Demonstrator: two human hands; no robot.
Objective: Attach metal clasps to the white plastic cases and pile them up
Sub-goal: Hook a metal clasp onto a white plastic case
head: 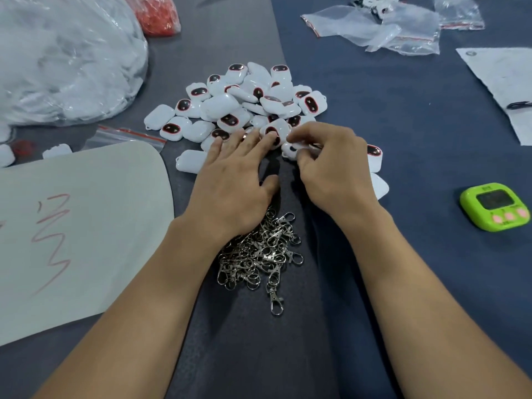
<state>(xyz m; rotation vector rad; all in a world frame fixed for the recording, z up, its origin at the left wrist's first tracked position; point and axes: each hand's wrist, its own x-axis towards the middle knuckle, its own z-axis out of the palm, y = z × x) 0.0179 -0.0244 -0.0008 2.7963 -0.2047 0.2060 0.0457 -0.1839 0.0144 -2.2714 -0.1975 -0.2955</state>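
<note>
A pile of white plastic cases (239, 102) with dark red-rimmed ovals lies in the middle of the dark table. Near me sits a heap of silver metal clasps (259, 254). My left hand (233, 180) lies flat with straight fingers, its fingertips touching cases at the pile's near edge. My right hand (331, 165) has its fingers curled round one white case (293, 149) at the pile's right side; a bit of metal shows by its fingers, too small to name. Two more cases (375, 159) lie half hidden behind my right hand.
A big clear bag of white parts (66, 61) fills the far left, a red bag (158, 12) behind it. A pale sheet with red writing (80, 226) lies at left. Empty zip bags (383, 30) are at the back right, a green timer (495, 207) at right.
</note>
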